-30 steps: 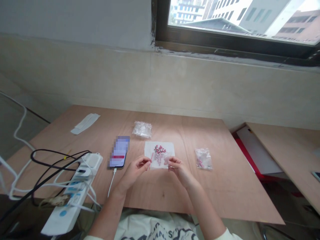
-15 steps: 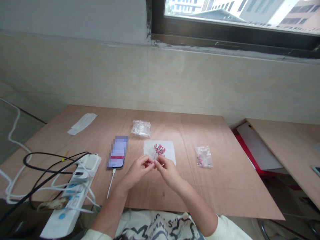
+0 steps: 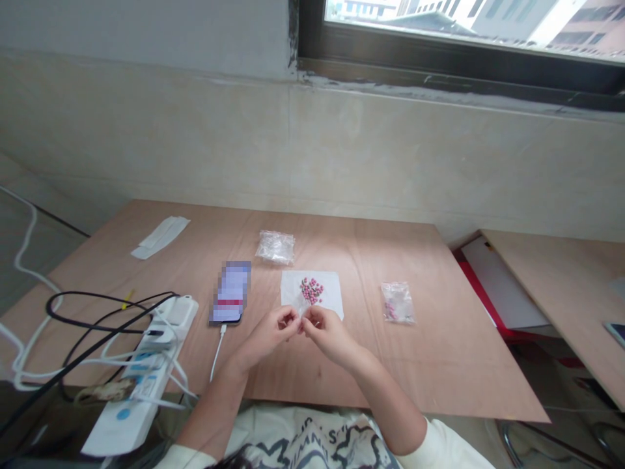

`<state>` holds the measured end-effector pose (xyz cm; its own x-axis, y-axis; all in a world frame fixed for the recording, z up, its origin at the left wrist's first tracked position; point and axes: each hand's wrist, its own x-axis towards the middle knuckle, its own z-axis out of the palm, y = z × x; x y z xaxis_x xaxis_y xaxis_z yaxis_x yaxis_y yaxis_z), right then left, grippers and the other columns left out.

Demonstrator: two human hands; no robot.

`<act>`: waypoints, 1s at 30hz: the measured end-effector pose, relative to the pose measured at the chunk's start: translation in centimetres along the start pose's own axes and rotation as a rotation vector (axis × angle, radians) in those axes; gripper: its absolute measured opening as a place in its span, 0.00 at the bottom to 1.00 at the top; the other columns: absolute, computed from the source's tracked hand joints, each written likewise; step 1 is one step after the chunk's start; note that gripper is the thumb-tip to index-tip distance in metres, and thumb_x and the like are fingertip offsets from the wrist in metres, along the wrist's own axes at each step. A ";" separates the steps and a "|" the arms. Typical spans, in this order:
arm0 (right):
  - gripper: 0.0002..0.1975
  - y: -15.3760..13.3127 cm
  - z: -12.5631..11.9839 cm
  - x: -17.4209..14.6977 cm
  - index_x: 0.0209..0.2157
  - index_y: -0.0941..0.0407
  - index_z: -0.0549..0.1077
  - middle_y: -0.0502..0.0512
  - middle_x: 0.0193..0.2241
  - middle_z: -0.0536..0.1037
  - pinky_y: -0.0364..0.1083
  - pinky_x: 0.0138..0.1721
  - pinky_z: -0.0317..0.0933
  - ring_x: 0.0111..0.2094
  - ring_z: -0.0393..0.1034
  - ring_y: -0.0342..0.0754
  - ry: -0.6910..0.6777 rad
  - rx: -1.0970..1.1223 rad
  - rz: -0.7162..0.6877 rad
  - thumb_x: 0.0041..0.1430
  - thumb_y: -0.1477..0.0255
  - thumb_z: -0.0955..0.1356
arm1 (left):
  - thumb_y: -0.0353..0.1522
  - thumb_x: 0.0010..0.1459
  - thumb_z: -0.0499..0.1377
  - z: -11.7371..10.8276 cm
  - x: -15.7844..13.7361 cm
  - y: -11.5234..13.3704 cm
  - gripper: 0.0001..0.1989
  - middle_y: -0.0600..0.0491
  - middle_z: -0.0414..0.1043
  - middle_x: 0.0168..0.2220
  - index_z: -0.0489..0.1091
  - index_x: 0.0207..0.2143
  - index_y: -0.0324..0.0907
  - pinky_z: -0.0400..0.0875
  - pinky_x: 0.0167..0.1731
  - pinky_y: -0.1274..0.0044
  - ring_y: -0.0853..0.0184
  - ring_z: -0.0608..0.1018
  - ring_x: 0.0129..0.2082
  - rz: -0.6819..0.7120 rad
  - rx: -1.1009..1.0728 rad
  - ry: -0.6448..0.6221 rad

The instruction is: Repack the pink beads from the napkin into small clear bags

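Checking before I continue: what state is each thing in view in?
Left hand, pinching clear bag
Right hand, pinching it too
Small pink pieces, loose, heaped
White sheet, flat beneath them
Clear bag pile, lying flat
Right clear bag, pink contents inside
Smartphone, screen lit, cable plugged in
Power strip, plugs inserted
Folded white item, flat
Window, open or shut unclear

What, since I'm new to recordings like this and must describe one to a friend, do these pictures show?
There is no machine here. A camera worn on a person's head looks forward and down at their bare left hand and right hand. The fingertips meet, seemingly pinching clear plastic, mostly hidden. On the table, just beyond, small pink and dark pieces lie on a white sheet. Farther back is a clear plastic packet; to the right, a bag with some pink bits inside. To the left are a phone and a power strip.
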<state>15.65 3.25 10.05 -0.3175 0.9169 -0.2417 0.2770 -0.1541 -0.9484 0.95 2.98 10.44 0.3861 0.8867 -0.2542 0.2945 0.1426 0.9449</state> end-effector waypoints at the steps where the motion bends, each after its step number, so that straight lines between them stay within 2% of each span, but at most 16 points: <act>1: 0.07 0.0 0.1 -0.2 0.19 0.58 0.65 0.49 0.18 0.68 0.39 0.22 0.51 0.21 0.59 0.40 -0.014 -0.005 0.000 0.48 0.75 0.61 | 0.33 0.52 0.50 0.2 -0.1 -0.3 0.09 0.59 0.57 0.20 0.60 0.22 0.39 0.56 0.22 0.82 0.74 0.62 0.22 -0.003 0.038 0.002; 6: 0.08 -0.2 0.2 -1.1 0.15 0.59 0.64 0.47 0.14 0.65 0.38 0.20 0.49 0.18 0.57 0.38 -0.043 -0.032 0.042 0.44 0.79 0.61 | 0.28 0.48 0.49 0.7 -0.6 -1.1 0.07 0.60 0.53 0.19 0.57 0.19 0.40 0.52 0.21 0.81 0.74 0.59 0.21 0.074 0.299 0.043; 11: 0.07 0.2 0.3 -1.2 0.14 0.58 0.60 0.45 0.13 0.62 0.38 0.19 0.47 0.17 0.55 0.38 0.079 -0.094 0.105 0.40 0.81 0.60 | 0.25 0.46 0.46 -0.1 -0.8 -1.5 0.06 0.60 0.51 0.20 0.54 0.18 0.40 0.53 0.22 0.81 0.74 0.60 0.21 0.147 0.464 0.263; 13: 0.07 0.3 0.5 -1.2 0.14 0.57 0.58 0.44 0.12 0.59 0.38 0.19 0.45 0.17 0.54 0.38 0.110 -0.120 0.110 0.40 0.80 0.60 | 0.26 0.46 0.47 -0.6 -0.9 -1.7 0.06 0.60 0.52 0.20 0.54 0.19 0.41 0.54 0.22 0.81 0.73 0.60 0.21 0.124 0.521 0.278; 15: 0.08 0.2 0.9 -1.2 0.14 0.57 0.56 0.44 0.13 0.56 0.39 0.20 0.44 0.18 0.51 0.38 0.124 -0.166 0.054 0.40 0.79 0.60 | 0.26 0.47 0.48 -0.8 -1.2 -1.6 0.04 0.59 0.54 0.21 0.57 0.21 0.41 0.57 0.24 0.80 0.73 0.63 0.22 0.095 0.548 0.242; 17: 0.09 -0.1 1.5 -1.3 0.14 0.57 0.54 0.44 0.13 0.55 0.39 0.20 0.43 0.18 0.50 0.38 0.131 -0.215 -0.031 0.40 0.79 0.60 | 0.27 0.48 0.49 -0.8 -1.5 -1.2 0.05 0.57 0.60 0.28 0.60 0.29 0.41 0.62 0.30 0.78 0.71 0.66 0.28 0.106 0.525 0.202; 18: 0.09 -0.2 1.8 -1.3 0.14 0.57 0.54 0.44 0.14 0.55 0.39 0.21 0.44 0.19 0.51 0.38 0.121 -0.230 -0.068 0.40 0.79 0.60 | 0.27 0.48 0.50 -0.8 -1.6 -0.9 0.10 0.54 0.61 0.33 0.60 0.36 0.42 0.63 0.34 0.77 0.69 0.67 0.33 0.124 0.500 0.177; 20: 0.08 -0.4 2.2 -1.3 0.14 0.57 0.55 0.45 0.14 0.57 0.39 0.22 0.45 0.20 0.52 0.39 0.102 -0.245 -0.113 0.40 0.80 0.60 | 0.27 0.48 0.51 -0.7 -1.6 -0.4 0.23 0.50 0.57 0.45 0.53 0.48 0.44 0.62 0.43 0.74 0.67 0.66 0.42 0.157 0.441 0.109; 22: 0.08 -0.5 2.3 -1.2 0.14 0.57 0.56 0.45 0.14 0.57 0.39 0.21 0.45 0.19 0.52 0.39 0.090 -0.249 -0.100 0.40 0.80 0.60 | 0.27 0.48 0.52 -0.7 -1.4 -0.1 0.30 0.49 0.51 0.50 0.45 0.54 0.45 0.60 0.47 0.73 0.66 0.63 0.47 0.161 0.381 0.020; 25: 0.08 -0.5 1.8 -1.0 0.14 0.57 0.57 0.45 0.14 0.58 0.39 0.21 0.45 0.19 0.52 0.39 0.107 -0.247 -0.069 0.41 0.80 0.59 | 0.30 0.52 0.50 -0.8 -1.0 0.1 0.28 0.49 0.50 0.51 0.45 0.55 0.47 0.64 0.44 0.75 0.67 0.65 0.45 0.162 0.277 -0.090; 30: 0.08 -0.4 0.8 -0.7 0.13 0.58 0.57 0.44 0.13 0.57 0.39 0.20 0.44 0.18 0.51 0.38 0.118 -0.231 -0.038 0.41 0.79 0.60 | 0.28 0.53 0.48 -1.4 -0.1 0.2 0.20 0.51 0.57 0.45 0.55 0.50 0.46 0.68 0.31 0.79 0.74 0.69 0.30 0.176 0.215 -0.167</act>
<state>15.05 2.36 10.48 -0.2276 0.9591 -0.1685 0.4706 -0.0432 -0.8813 -0.30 3.55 10.94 0.5804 0.8026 -0.1380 0.3815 -0.1183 0.9168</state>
